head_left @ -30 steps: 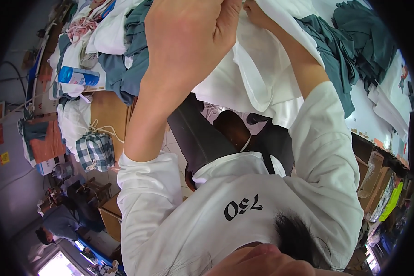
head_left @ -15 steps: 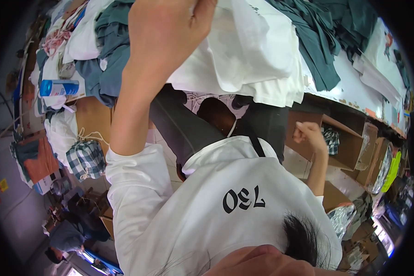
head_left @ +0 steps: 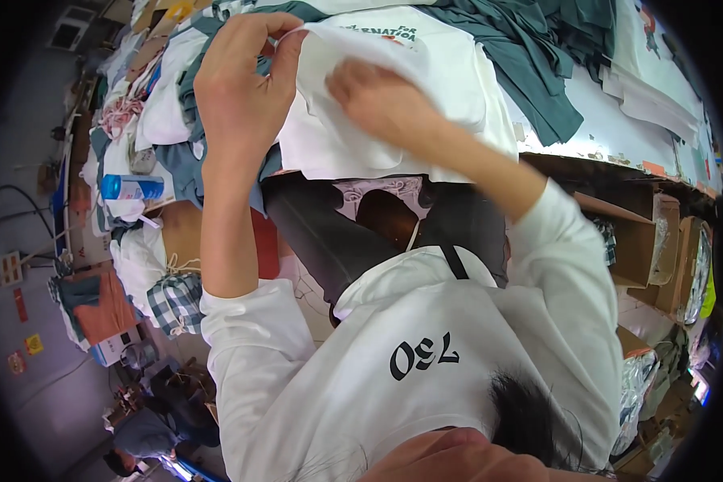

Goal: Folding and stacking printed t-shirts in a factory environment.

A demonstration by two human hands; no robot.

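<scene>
A white printed shirt point(head_left: 458, 104) lies over the table's near edge in front of my lap. My left hand point(head_left: 245, 84) pinches the edge of a thin white sheet or cloth layer point(head_left: 353, 40) and holds it lifted above the shirt; what exactly this layer is I cannot make out. Smeared by motion, my right hand point(head_left: 377, 100) reaches in from the right, over the shirt's front and just under the lifted layer. Its fingers are too blurred to show a grip. Part of the shirt's print shows beyond the layer.
Dark green garments point(head_left: 530, 56) are heaped to the right of the shirt, others to the left. A blue bottle-like container point(head_left: 132, 187) lies at the left table edge. Below the table on the right are cardboard boxes point(head_left: 618, 217). A person point(head_left: 149, 434) works behind at lower left.
My right hand has swung up from beside the boxes to over the shirt. My left hand has moved slightly left and down, and the shirt's print has come into view.
</scene>
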